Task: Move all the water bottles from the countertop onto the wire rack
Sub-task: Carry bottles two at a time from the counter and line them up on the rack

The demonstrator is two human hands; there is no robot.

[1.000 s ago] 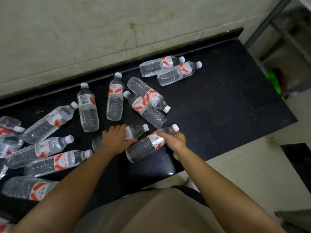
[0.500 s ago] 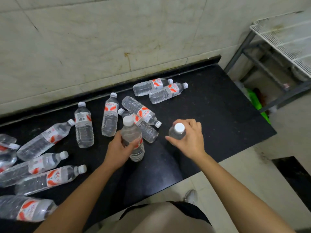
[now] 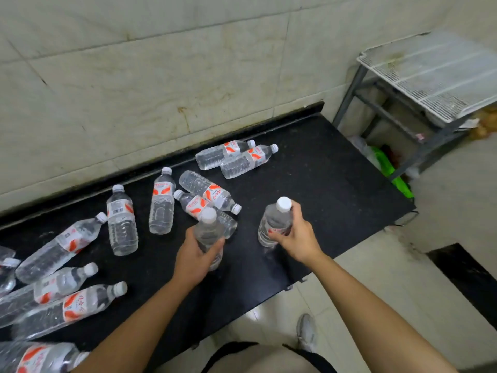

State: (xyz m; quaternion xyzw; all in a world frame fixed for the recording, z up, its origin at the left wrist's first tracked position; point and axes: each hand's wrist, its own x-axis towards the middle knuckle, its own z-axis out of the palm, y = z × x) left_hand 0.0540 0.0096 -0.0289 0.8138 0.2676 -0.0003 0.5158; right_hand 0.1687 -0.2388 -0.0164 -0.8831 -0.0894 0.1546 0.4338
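My left hand grips a clear water bottle with a white cap, held upright above the black countertop. My right hand grips a second water bottle, also upright, a little to the right. Several more bottles with red-and-white labels lie on their sides across the counter, such as a pair near the wall and others at the left. The white wire rack stands at the upper right, past the counter's end; its top shelf is bare.
A tiled wall runs behind the counter. Under the rack, grey metal legs frame a green object on the floor. My shoe shows on the pale floor tiles below the counter's front edge.
Both hands lifted a bottle off the counter and stood it upright. The right hand has moved right with its bottle, and the view has tilted up so that the rack shows.
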